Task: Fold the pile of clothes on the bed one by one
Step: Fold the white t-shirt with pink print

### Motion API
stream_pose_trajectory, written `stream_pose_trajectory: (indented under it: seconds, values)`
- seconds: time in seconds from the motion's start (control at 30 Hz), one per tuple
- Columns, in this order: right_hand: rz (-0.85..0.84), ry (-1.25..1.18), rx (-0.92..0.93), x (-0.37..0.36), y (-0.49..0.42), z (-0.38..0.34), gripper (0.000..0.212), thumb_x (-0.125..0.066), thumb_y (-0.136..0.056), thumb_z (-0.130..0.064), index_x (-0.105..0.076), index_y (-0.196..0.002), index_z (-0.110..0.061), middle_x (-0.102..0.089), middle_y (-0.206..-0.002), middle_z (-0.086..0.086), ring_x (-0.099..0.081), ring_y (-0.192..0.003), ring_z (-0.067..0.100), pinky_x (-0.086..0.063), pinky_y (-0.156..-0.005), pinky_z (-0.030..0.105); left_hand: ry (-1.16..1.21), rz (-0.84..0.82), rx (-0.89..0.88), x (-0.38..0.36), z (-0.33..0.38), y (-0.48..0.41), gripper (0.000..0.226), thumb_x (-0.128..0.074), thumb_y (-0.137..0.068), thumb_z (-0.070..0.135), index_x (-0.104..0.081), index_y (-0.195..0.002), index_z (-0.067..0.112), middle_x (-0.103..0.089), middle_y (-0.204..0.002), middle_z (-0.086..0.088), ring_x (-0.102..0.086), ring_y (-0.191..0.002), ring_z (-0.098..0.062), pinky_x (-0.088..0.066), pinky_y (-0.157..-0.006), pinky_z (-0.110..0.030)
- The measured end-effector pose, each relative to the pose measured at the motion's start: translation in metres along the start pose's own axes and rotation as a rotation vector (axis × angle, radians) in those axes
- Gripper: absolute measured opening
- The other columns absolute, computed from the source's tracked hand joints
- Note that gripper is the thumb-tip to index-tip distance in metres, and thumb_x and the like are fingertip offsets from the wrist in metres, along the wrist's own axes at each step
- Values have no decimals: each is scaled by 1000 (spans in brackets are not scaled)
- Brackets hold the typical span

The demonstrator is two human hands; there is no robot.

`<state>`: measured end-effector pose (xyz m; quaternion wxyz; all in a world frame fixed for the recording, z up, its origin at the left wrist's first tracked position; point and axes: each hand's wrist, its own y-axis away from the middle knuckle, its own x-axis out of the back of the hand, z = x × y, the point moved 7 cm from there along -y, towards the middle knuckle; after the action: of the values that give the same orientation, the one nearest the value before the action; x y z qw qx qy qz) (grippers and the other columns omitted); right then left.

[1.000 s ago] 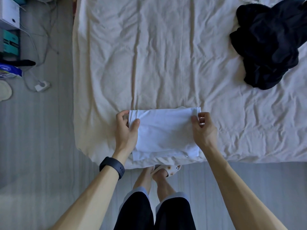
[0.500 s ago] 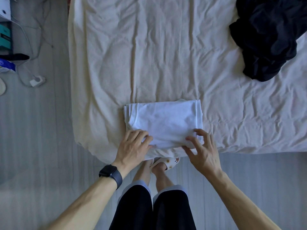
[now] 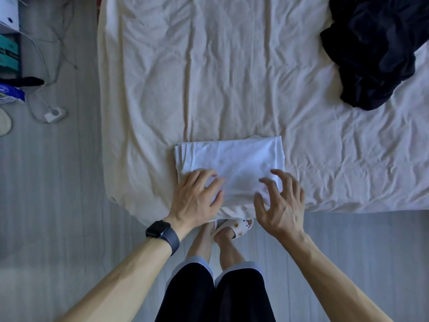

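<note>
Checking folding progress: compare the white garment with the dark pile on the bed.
The white garment is a flat folded rectangle; the dark pile is crumpled. The left hand rests on the white garment; nothing touches the dark pile. Both lie on the bed.

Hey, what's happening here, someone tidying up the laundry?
Yes. A person stands at the edge of the bed folding clothes. A white garment lies folded into a neat rectangle at the near edge. The left hand presses flat on its near left corner, and the right hand has its fingers spread at the near right corner. A dark pile sits unfolded at the far right.
</note>
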<state>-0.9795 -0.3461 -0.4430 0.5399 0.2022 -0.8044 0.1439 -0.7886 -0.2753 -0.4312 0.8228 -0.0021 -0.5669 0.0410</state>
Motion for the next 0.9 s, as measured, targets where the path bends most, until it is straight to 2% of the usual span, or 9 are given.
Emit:
stream_pose_trajectory:
  seconds: [0.07, 0.13, 0.23, 0.33, 0.5, 0.63, 0.73, 0.83, 0.9]
  values:
    - [72, 19, -48, -8, -19, -13, 30, -56, -97, -26, -69, -124, -18, -54, -145, 10, -49, -136, 30, -39, -101, 44, -23, 23, 102, -9, 0, -17, 35, -56, -94, 29, -65, -123, 12, -59, -133, -10, -54, -126, -30, -44, -99, -44]
    - [19, 15, -74, -30, -40, -23, 39, -47, -102, -29, -59, -139, -24, -44, -156, 9, -38, -146, 29, -34, -110, 49, -49, -29, 166, -30, 1, -29, 51, -54, -96, 35, -54, -141, 11, -45, -152, -10, -37, -144, -29, -32, -115, -50]
    - [-169, 89, -63, -72, -47, -10, 55, -34, -103, -49, -35, -156, -34, -24, -167, 6, -17, -155, 25, -18, -119, 58, -172, -150, 213, -65, -17, -18, 75, -47, -92, 62, -35, -155, 23, -26, -164, 0, -18, -153, -25, -17, -121, -56]
    - [-245, 142, -74, -90, -43, 17, 74, -30, -95, -71, -22, -160, -37, -11, -170, 1, -1, -157, 19, -1, -121, 58, -236, -218, 227, -81, -45, -4, 92, -39, -83, 83, -26, -157, 31, -19, -166, -3, -12, -154, -23, -3, -119, -65]
    - [-289, 102, -188, -84, -38, 29, 90, -28, -89, -82, -4, -162, -36, 5, -171, -1, 4, -157, 19, 0, -121, 60, -245, -172, 244, -74, -50, 2, 90, -38, -84, 84, -23, -158, 35, -15, -167, -2, -10, -154, -28, -6, -120, -62]
    - [-369, 93, -258, -83, -37, 42, 89, -22, -86, -86, 12, -157, -44, 17, -169, -4, 5, -156, 23, 0, -122, 59, -290, -209, 226, -75, -73, 13, 91, -33, -84, 85, -16, -159, 36, -11, -168, 4, -4, -154, -30, -11, -120, -60]
    - [-440, 126, -285, -90, -40, 42, 86, -17, -87, -86, 21, -154, -47, 25, -166, -7, 9, -156, 23, 0, -124, 58, -301, -278, 233, -81, -74, 8, 92, -27, -83, 86, -14, -159, 36, -8, -168, 4, -5, -154, -32, -7, -121, -60]
    - [-537, 152, -339, -74, -42, 30, 84, -19, -90, -83, 16, -156, -45, 26, -166, -7, 12, -155, 21, 2, -123, 56, -265, -365, 219, -69, -69, 6, 87, -28, -86, 80, -15, -159, 34, -10, -168, 1, -8, -153, -35, -3, -120, -61]
    - [-594, 162, -388, -53, -41, 18, 79, -26, -96, -74, 9, -159, -40, 21, -168, -2, 12, -156, 23, 2, -124, 54, -254, -443, 187, -48, -66, -1, 80, -31, -90, 70, -17, -159, 32, -12, -168, -1, -11, -153, -37, -4, -119, -62]
